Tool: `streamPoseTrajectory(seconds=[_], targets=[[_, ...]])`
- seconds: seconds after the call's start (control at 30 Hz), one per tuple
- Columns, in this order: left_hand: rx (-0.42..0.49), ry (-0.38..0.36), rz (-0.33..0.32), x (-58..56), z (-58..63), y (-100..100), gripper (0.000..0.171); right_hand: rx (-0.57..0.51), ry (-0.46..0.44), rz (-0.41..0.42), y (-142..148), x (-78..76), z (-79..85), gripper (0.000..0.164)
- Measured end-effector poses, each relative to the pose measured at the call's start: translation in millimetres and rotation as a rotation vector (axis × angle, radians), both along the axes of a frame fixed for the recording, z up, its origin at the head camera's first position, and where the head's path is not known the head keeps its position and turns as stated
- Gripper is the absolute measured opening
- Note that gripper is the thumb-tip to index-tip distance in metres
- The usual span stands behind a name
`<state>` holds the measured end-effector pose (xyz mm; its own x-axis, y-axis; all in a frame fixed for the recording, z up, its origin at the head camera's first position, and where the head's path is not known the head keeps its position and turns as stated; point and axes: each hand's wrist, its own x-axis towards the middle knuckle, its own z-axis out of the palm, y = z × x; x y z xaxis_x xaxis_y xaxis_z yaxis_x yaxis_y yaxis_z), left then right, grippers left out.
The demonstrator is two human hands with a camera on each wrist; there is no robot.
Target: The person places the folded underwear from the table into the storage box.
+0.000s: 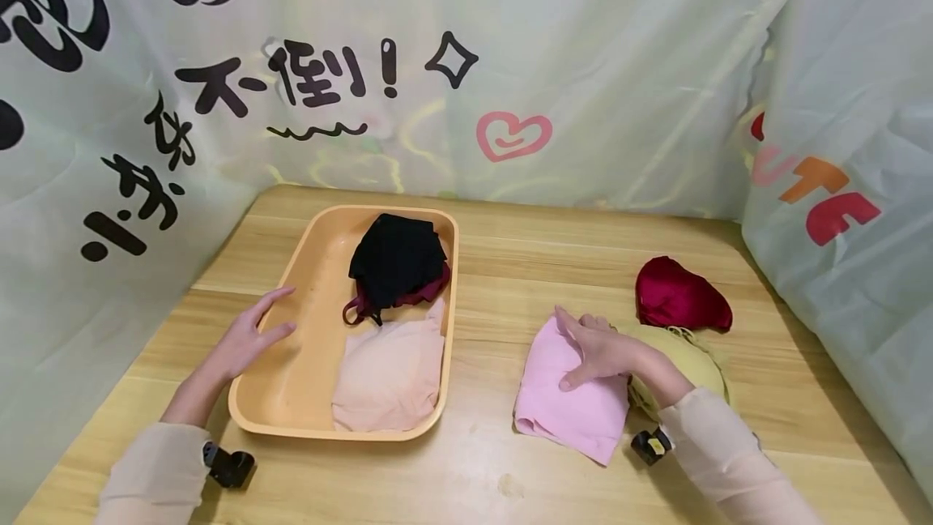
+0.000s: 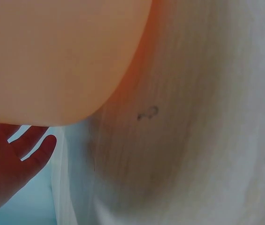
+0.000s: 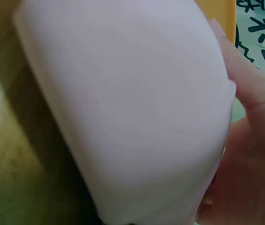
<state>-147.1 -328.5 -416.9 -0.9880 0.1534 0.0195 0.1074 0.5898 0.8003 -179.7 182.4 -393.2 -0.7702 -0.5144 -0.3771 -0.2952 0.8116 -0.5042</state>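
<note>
My right hand (image 1: 601, 347) holds a folded pink bra (image 1: 564, 411), thumb lying over its top face and fingers at its far edge. The right wrist view shows the smooth rounded cup of the pink bra (image 3: 123, 103) close up, beside the thumb (image 3: 249, 79). At the left rim of an orange plastic tray (image 1: 291, 426) is my left hand (image 1: 244, 343), its fingers spread loosely and holding nothing. Inside the tray, on its right side, lie a folded black garment (image 1: 397, 258) over a dark red one (image 1: 426, 290), and a pale peach garment (image 1: 389, 379) nearer me.
Right of the pink bra lie a yellow-green bra (image 1: 678, 355) with thin straps, partly under my right forearm, and a shiny crimson folded bra (image 1: 678, 294) behind it. The wooden table (image 1: 496, 282) is bounded by printed cloth hangings (image 1: 619, 63) at back and sides.
</note>
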Motion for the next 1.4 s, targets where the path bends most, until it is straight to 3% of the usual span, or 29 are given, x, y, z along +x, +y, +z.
streamPoseTrajectory(seconds=[0.17, 0.47, 0.6, 0.9, 1.0, 1.2, 1.4], targets=[[0.004, -0.007, -0.003, 0.0, -0.8, 0, 0.060, 0.021, -0.052, -0.033, 1, 0.9, -3.4, 0.117], [-0.001, 0.007, -0.005, -1.3, -1.3, -1, 0.060, -0.135, -0.123, -0.055, 4, -0.5, -7.4, 0.120], [0.003, 0.004, -0.004, -0.7, -1.9, -2, 0.061, -0.202, -0.143, -0.023, 7, -2.3, -5.3, 0.116], [0.005, 0.008, 0.006, 0.8, -4.4, -2, 0.059, -0.360, -0.082, 0.128, 8, -9.2, -4.7, 0.074], [0.008, 0.004, 0.002, 0.4, -5.1, -3, 0.059, -0.430, -0.145, 0.130, 5, -9.8, -6.2, 0.059], [0.003, 0.016, -0.004, -1.1, -4.2, -3, 0.060, -0.545, -0.137, 0.136, -1, -13.1, -5.5, 0.032], [0.010, 0.016, -0.007, -1.6, -0.2, 0, 0.060, -0.606, -0.150, 0.114, -6, -16.0, -2.1, 0.027]])
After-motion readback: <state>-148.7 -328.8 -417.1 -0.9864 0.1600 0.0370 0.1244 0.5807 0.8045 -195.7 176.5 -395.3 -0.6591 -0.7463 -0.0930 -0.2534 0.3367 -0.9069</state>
